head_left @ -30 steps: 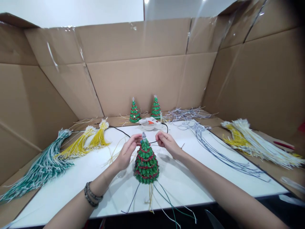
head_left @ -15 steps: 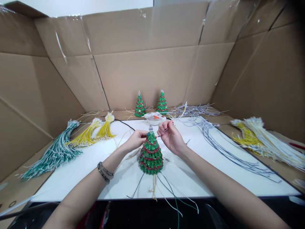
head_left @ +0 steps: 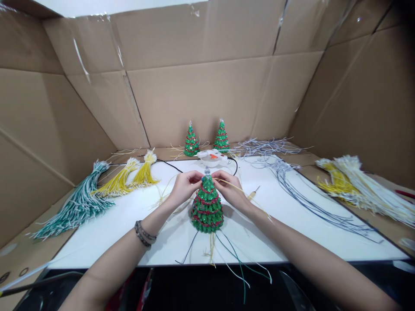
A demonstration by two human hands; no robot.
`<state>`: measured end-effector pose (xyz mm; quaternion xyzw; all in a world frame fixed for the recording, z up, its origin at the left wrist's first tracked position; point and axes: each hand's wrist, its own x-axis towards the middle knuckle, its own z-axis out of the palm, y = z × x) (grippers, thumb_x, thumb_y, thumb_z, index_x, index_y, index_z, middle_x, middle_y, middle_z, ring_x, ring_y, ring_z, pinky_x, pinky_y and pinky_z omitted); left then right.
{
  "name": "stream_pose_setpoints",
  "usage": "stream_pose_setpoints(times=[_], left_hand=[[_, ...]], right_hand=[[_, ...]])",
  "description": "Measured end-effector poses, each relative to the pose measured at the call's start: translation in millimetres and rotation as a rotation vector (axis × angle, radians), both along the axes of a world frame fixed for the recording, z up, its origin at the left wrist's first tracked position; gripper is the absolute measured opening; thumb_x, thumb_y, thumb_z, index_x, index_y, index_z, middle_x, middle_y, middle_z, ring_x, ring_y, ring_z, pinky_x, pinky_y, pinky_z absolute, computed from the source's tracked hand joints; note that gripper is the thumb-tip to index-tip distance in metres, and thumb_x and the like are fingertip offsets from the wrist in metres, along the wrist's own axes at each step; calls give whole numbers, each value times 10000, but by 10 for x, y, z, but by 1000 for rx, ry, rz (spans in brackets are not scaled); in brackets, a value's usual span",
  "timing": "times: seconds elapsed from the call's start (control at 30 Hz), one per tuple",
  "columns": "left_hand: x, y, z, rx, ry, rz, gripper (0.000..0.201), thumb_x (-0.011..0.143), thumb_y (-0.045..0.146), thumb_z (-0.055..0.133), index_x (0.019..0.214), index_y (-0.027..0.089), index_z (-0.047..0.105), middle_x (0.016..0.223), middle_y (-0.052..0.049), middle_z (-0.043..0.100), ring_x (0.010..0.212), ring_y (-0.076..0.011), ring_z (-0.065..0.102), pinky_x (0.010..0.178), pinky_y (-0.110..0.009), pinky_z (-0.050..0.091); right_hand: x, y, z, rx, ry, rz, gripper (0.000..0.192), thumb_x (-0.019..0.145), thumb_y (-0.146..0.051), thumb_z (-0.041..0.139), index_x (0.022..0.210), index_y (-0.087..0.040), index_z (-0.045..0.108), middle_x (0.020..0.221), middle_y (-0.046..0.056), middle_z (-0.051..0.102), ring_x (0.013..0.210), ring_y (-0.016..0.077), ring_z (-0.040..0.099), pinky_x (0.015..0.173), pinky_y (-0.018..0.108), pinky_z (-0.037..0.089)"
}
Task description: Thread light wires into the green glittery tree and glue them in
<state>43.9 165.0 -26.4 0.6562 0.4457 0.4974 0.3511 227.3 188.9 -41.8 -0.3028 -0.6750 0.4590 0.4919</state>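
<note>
our right hand (head_left: pixel 231 190) has dropped back to the treetop, now pinching one yellow wire (head_left: pixel 246 193) while our left hand (head_left: pixel 183 186) grips the nearest of three beaded trees (head_left: pixel 206 206).

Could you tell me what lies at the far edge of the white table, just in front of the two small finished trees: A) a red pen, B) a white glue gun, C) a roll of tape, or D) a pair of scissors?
B: a white glue gun with an orange trigger lies there, its black cord trailing left, in front of the two small trees.

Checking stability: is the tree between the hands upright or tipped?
Upright: the green tree stands base-down on the white table, tip up.
</note>
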Motion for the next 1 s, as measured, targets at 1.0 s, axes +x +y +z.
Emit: stream_pose_setpoints(times=[1.0], left_hand=[[-96, -213, 62, 320, 0, -79, 480, 1003, 508, 395, 1040, 139, 700, 1041, -115, 723, 979, -216, 650, 879, -345, 496]], right_hand=[[136, -1064, 2, 1249, -411, -461, 229, 857, 11, 610, 1034, -129, 575, 751, 101, 690, 656, 203, 661, 605, 322, 550]])
